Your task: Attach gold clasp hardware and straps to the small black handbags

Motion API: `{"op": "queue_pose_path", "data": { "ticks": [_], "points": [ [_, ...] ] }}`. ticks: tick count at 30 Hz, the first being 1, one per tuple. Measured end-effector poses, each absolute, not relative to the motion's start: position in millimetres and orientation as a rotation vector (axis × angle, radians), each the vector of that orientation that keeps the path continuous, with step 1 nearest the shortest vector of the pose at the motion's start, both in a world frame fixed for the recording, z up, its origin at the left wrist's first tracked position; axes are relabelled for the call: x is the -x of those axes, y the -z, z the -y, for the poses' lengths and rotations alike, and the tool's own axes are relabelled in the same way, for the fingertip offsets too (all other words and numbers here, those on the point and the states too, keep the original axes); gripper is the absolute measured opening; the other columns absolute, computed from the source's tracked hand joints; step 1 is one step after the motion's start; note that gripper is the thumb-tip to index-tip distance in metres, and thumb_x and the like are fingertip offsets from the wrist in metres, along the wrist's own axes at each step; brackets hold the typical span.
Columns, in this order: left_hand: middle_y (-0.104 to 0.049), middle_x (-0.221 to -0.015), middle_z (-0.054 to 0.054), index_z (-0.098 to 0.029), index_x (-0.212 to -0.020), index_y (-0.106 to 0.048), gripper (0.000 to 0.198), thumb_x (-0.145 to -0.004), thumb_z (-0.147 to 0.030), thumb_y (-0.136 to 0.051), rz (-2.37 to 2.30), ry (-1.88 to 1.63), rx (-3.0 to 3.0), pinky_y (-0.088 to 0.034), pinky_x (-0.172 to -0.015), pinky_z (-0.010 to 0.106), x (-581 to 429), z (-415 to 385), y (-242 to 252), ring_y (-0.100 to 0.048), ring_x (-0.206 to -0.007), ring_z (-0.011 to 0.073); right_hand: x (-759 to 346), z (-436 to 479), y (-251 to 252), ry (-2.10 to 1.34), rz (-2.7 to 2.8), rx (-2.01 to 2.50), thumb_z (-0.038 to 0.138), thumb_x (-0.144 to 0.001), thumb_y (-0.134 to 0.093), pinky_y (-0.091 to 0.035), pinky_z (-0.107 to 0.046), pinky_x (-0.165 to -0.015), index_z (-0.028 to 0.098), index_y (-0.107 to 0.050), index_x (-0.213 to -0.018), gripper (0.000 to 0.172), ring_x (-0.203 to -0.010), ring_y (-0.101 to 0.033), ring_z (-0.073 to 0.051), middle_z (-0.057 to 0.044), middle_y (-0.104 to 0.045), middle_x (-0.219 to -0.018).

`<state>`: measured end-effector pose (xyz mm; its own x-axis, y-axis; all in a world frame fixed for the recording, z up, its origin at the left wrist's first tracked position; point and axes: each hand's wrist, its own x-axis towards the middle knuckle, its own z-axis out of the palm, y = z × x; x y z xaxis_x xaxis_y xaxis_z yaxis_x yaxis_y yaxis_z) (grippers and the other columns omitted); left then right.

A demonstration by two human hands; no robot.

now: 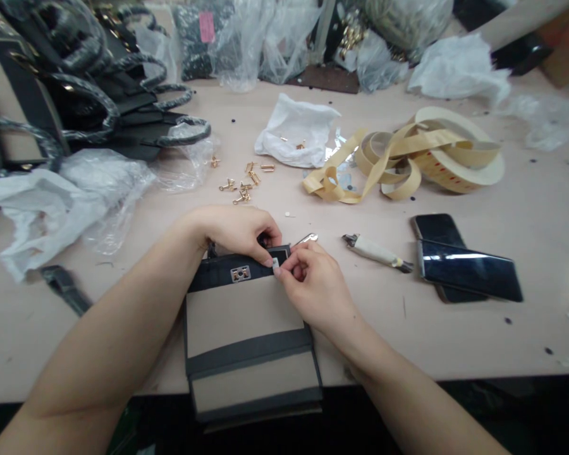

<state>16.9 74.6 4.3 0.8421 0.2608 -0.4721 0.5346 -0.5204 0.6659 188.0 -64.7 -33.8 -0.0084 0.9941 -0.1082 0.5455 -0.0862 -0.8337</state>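
Centrally: black-and-tan handbag [245, 322], long axis pointing away, overhanging worktop [408, 341] near edge.
Left hand [237, 234]: gripping bag's far edge.
Right hand [313, 284]: narrow pinch on white tag [275, 264] (tiny, unclear).

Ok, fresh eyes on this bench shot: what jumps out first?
A black-and-beige handbag at the table's near edge, its top edge gripped by the left hand and right hand. Just ahead lie scattered gold metal fittings, with a loose roll of cream tape to their right. A heap of black bags with wrapped handles fills the far left.
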Motion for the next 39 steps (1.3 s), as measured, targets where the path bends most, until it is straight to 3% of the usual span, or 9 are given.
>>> {"op": "queue_pose_path", "data": {
  "ticks": [8, 17, 27, 31, 35, 39],
  "points": [
    [-0.072, -0.079, -0.001, -0.019, -0.094, -0.077, 0.022, -0.084, -0.039, -0.074, -0.647, 0.427, -2.181, -0.038, -0.065, 0.024, -22, -70, -7, -0.057, -0.070, 0.0136, -199, 60, 31, -1.247, 1.549, 1.601, 0.010, -0.084, -0.073, -0.052, -0.029, -0.063, 0.017, -0.077, -0.074, 0.013, -0.064, -0.060, -0.010, -0.005, -0.066, -0.104],
    [-0.072, -0.082, -0.001, -0.020, -0.098, -0.077, 0.022, -0.083, -0.035, -0.075, -0.631, 0.413, -2.163, -0.039, -0.066, 0.024, -20, -71, -6, -0.059, -0.072, 0.0139, -201, 62, 31, -1.170, 1.671, 1.591, 0.008, -0.084, -0.074, -0.053, -0.030, -0.065, 0.018, -0.078, -0.077, 0.012, -0.062, -0.057, -0.009, -0.005, -0.066, -0.103],
    [-0.070, -0.076, 0.000, -0.020, -0.088, -0.073, 0.022, -0.081, -0.040, -0.077, -0.687, 0.433, -2.272, -0.036, -0.062, 0.026, -25, -64, -10, -0.055, -0.066, 0.0144, -203, 60, 27, -1.241, 1.630, 1.563, 0.009, -0.084, -0.070, -0.053, -0.029, -0.061, 0.017, -0.077, -0.076, 0.014, -0.060, -0.056, -0.007, -0.007, -0.066, -0.109],
    [-0.067, -0.070, -0.001, -0.020, -0.082, -0.070, 0.022, -0.080, -0.040, -0.076, -0.713, 0.443, -2.297, -0.034, -0.060, 0.027, -26, -62, -11, -0.053, -0.062, 0.0142, -195, 61, 27, -1.086, 1.649, 1.621, 0.016, -0.085, -0.074, -0.050, -0.029, -0.061, 0.019, -0.078, -0.074, 0.012, -0.063, -0.055, -0.010, -0.006, -0.066, -0.103],
    [-0.067, -0.071, -0.001, -0.020, -0.084, -0.070, 0.020, -0.080, -0.038, -0.076, -0.710, 0.432, -2.291, -0.036, -0.060, 0.027, -24, -62, -11, -0.056, -0.063, 0.0145, -187, 64, 30, -0.987, 1.606, 1.666, 0.018, -0.081, -0.080, -0.049, -0.031, -0.063, 0.019, -0.078, -0.077, 0.005, -0.061, -0.051, -0.009, -0.006, -0.064, -0.106],
    [-0.072, -0.080, -0.001, -0.020, -0.095, -0.074, 0.019, -0.080, -0.032, -0.076, -0.672, 0.431, -2.221, -0.040, -0.063, 0.026, -19, -65, -11, -0.061, -0.070, 0.0151, -193, 60, 31, -1.216, 1.454, 1.626, 0.016, -0.081, -0.078, -0.049, -0.030, -0.065, 0.018, -0.076, -0.073, 0.008, -0.068, -0.055, -0.011, -0.007, -0.064, -0.112]
  ]
}}
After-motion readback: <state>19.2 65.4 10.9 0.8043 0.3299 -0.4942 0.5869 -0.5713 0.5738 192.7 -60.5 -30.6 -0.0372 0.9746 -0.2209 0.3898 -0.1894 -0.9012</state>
